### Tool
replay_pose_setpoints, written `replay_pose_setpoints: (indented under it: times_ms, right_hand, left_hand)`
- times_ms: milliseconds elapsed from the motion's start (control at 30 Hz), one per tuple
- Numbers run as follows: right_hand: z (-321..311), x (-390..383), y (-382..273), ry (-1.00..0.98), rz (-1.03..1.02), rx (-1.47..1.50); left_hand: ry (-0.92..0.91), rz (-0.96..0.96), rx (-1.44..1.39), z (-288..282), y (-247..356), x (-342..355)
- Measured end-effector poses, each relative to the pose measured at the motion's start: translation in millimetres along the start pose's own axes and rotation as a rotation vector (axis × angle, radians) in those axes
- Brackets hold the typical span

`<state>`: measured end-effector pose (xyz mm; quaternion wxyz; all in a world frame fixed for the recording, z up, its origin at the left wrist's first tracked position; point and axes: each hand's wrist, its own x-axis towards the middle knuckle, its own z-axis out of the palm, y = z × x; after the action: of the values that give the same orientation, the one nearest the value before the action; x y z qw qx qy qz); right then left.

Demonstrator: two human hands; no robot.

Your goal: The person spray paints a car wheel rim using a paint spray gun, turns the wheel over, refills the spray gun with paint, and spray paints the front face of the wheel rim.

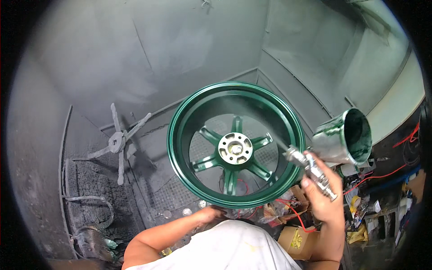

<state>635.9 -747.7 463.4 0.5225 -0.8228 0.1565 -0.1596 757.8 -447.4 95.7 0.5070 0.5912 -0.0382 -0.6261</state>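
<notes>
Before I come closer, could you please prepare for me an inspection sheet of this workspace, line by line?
Surface: grey floor, textured in part.
Job's things: green wheel with a silver hub face; silver spray gun with a green-streaked cup.
Clutter: cardboard box with something yellow inside; yellow packet among mixed items at right.
Grips: right grip closed around the spray gun; left grip near the wheel's lower edge, contact unclear.
Cables: red line below the wheel, others at right.
Surroundings: grey walls; grey star-shaped frame at left.
</notes>
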Motion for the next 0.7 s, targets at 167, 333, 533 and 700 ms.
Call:
replay_pose_setpoints:
  times_ms: [167, 333, 533, 700]
  right_hand:
    - [-43.3, -13.9, 4.1, 0.204, -0.006, -0.261]
    - [-72.4, -47.4, -4.8, 0.105, 0.125, -0.419]
    - [-62.6, -54.5, -11.8, -0.319, 0.312, -0.131]
    - [-23.0, -41.5, -16.1, -0.46, 0.326, 0.17]
  left_hand:
    - [0.465, 0.255, -0.301, -67.2, 38.8, -9.5]
    - [0.453, 0.284, -0.479, -69.4, 69.9, -31.4]
    - [0.1, 0.358, -0.436, 32.9, 32.4, -23.8]
    - [0.005, 0.193, 0.309, 42.0, 14.4, -4.1]
